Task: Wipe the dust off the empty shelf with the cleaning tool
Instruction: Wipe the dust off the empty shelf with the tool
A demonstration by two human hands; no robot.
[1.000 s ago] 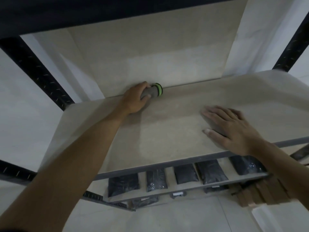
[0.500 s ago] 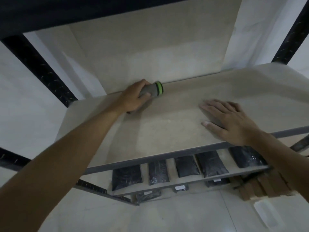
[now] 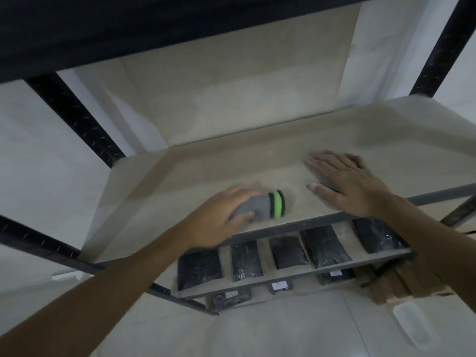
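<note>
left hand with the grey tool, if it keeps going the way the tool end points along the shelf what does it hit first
Probably the right hand, lying flat on the shelf. The cleaning tool, held by the left hand, points right, with bare board between. Depth is unclear; it might pass in front of the thumb.

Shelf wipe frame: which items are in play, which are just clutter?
In play:
- cleaning tool, gripped by left hand
- empty shelf
- right hand, flat on the shelf

Clutter:
- black packets on the lower shelf
- wooden blocks, lower right
</note>
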